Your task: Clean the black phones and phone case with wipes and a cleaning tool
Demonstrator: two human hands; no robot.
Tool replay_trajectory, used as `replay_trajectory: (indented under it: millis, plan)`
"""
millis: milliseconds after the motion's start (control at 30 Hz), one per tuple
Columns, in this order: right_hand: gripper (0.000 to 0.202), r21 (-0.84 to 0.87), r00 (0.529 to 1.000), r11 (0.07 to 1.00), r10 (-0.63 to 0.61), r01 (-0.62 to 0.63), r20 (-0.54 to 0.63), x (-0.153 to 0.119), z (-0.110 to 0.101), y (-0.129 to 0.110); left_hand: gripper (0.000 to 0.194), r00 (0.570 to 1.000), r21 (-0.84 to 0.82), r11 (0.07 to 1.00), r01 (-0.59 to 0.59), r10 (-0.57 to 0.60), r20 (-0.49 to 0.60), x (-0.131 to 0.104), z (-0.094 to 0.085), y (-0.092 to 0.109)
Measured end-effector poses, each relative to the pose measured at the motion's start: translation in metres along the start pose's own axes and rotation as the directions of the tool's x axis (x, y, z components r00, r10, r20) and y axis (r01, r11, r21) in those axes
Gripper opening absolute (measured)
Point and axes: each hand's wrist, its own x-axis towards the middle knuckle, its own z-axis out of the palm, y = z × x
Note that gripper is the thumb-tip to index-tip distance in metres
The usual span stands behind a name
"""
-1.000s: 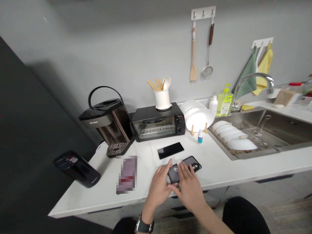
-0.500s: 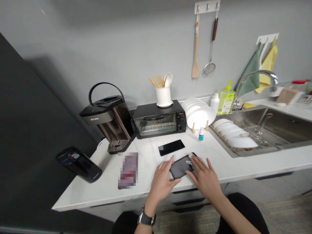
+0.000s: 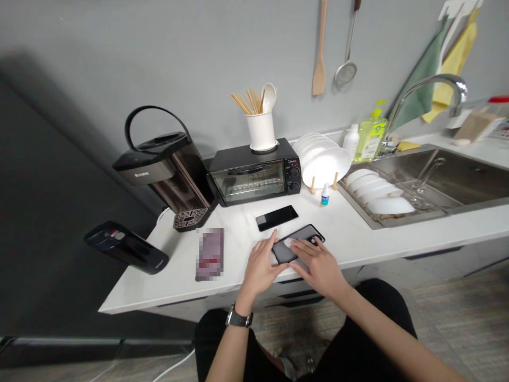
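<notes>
- black flask (image 3: pixel 126 247) is at the left end of the white counter (image 3: pixel 238 265).
- drink machine (image 3: pixel 167 170) with raised handle is just right of it, farther back.
- purple item (image 3: pixel 210 254) lies in front of the machine, pixelated, can't tell what it is.
- toaster oven (image 3: pixel 254 178), door closed, is beside the machine. white pot (image 3: pixel 261 130) on top holds chopsticks (image 3: pixel 247 102) and a white spoon (image 3: pixel 269 97).
- left hand (image 3: pixel 260 267), watch on wrist: thumb and forefinger spread wide, clamped on opposite edges of the grey phone's left end.
- black phone (image 3: pixel 277 218) lies flat in front of the oven, just behind the grey one.
- white tissue (image 3: pixel 288 242) is on the grey phone, under the right fingertips.
- grey phone (image 3: pixel 299 232) lies on the counter near the front edge, camera end to the right, between the hands.
- right hand (image 3: pixel 321 267): fingers close together, pressing the tissue down; thumb apart from them, near the front edge of the phone.
- small bottle (image 3: pixel 325 196) stands upright in front of the white plates (image 3: pixel 326 167), which stand in a wooden rack.
- spatula (image 3: pixel 319 74) and strainer (image 3: pixel 345 73) hang on the wall.
- white bottle (image 3: pixel 351 140) and green soap bottle (image 3: pixel 370 139) stand behind the sink (image 3: pixel 473 180).
- white bowls (image 3: pixel 376 191) sit at the sink's left side.
- green cloth (image 3: pixel 421 90) and yellow cloth (image 3: pixel 457 63) hang behind the tap (image 3: pixel 433 79).
</notes>
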Motion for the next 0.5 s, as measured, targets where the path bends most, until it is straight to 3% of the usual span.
replay_trajectory:
  millis: [67, 133, 233, 333, 433, 500]
  plan:
    - [0.047, -0.089, 0.996, 0.993, 0.073, -0.077, -0.056, 0.001, -0.002, 0.019, 0.105, 1.000, -0.005, 1.000, -0.008, 0.008, 0.002, 0.002, 0.000, 0.001]
    - [0.053, -0.129, 0.986, 0.981, 0.129, -0.142, -0.103, 0.002, 0.001, 0.017, 0.105, 1.000, -0.014, 1.000, -0.009, 0.009, 0.006, 0.004, 0.001, 0.002]
    - [0.058, -0.059, 0.992, 0.993, 0.095, -0.101, -0.085, 0.003, 0.013, -0.016, 0.100, 1.000, -0.029, 1.000, 0.007, -0.007, 0.011, 0.005, 0.001, 0.002]
    - [0.056, 0.078, 0.999, 0.996, -0.033, 0.033, -0.004, 0.005, 0.017, -0.041, 0.093, 1.000, -0.035, 0.999, 0.009, -0.008, 0.021, 0.004, 0.000, 0.001]
    - [0.050, 0.055, 0.999, 0.998, -0.031, 0.030, 0.009, 0.009, 0.011, -0.028, 0.091, 1.000, -0.016, 1.000, -0.007, 0.007, 0.000, 0.002, 0.001, 0.001]
    - [0.051, -0.047, 0.994, 0.995, 0.086, -0.089, -0.065, 0.010, 0.008, -0.011, 0.095, 1.000, 0.003, 1.000, -0.010, 0.010, -0.015, 0.001, 0.002, 0.002]
